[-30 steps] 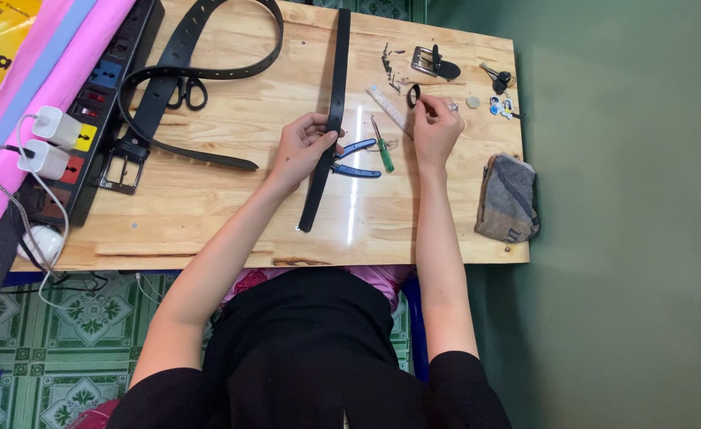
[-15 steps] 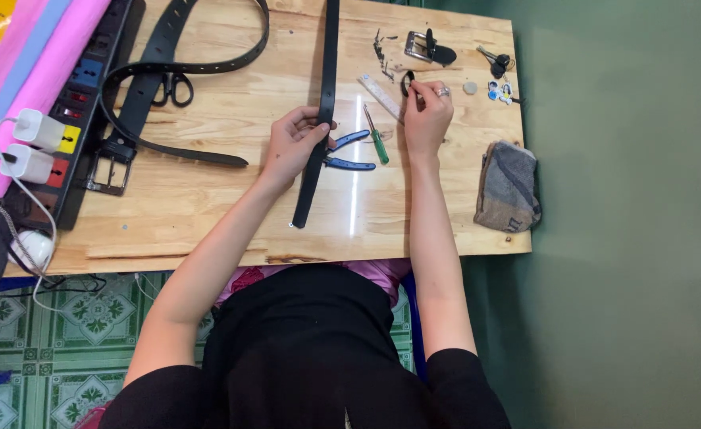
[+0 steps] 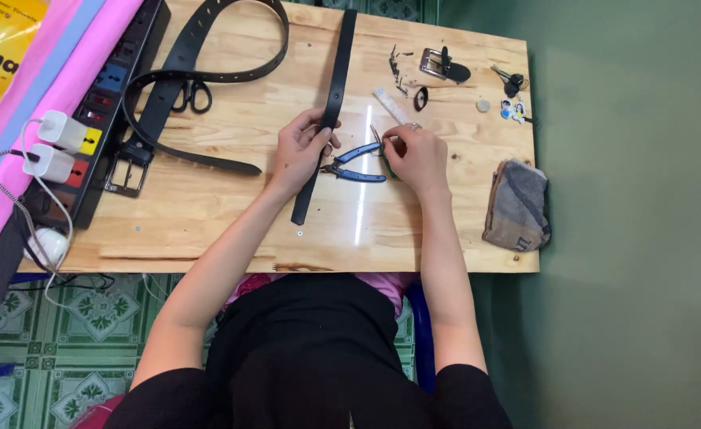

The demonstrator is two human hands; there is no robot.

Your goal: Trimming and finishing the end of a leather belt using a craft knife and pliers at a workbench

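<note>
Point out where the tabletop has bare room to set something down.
Bare wood runs along the near edge of the table, between the buckled belt and the grey cloth. The far right corner is crowded with the buckle, keys and small parts.

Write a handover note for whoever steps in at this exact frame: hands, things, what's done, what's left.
Left hand: grip closed on the black strap, which lies lengthwise on the table.
Right hand: fingers pinched on a small item I cannot make out, beside the blue pliers, which lie on the table untouched.
Nearby: loop and buckle at the far edge, a finished-looking buckled belt with scissors to the left, cloth at the right.
Done: strap laid out and held.
Left: strap carries no buckle; buckle and loop are loose.
</note>
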